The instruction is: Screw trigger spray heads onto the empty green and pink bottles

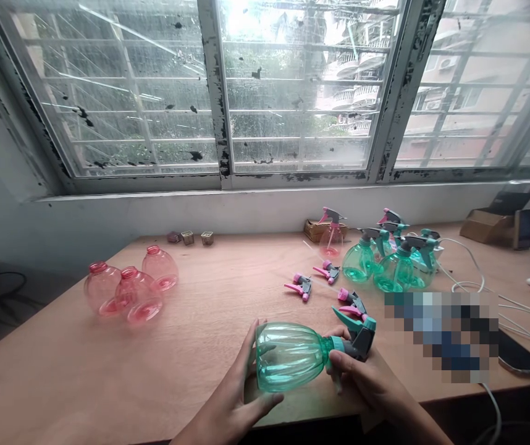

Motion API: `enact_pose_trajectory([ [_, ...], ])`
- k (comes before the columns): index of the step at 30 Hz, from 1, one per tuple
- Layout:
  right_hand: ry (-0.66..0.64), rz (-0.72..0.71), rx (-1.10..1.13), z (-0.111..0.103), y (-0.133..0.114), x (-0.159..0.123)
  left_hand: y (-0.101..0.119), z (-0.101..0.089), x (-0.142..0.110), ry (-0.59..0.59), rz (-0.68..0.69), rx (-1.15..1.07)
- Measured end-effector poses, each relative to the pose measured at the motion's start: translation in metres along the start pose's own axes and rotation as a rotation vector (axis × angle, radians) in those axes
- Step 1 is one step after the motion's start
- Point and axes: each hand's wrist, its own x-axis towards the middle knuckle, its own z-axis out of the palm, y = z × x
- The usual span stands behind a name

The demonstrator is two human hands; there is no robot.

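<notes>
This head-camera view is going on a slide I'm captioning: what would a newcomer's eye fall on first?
The teal plastic spray bottle comes first, held low in the centre by the left hand and right hand. Three headless pink bottles lie left on the wooden table, while more teal spray bottles cluster back right, below the paint-flecked window.
</notes>
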Motion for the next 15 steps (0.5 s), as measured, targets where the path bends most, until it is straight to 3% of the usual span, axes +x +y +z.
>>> enact_pose_trajectory([
  [9, 0.01, -0.013, 0.015, 0.0019, 0.0004, 0.0023, -0.0074, -0.0042, -0.0012, -0.014, 0.026, 0.094],
  [15, 0.018, -0.009, 0.016, 0.0033, -0.001, 0.0015, -0.0001, -0.0022, -0.0043, 0.012, -0.001, 0.057],
])
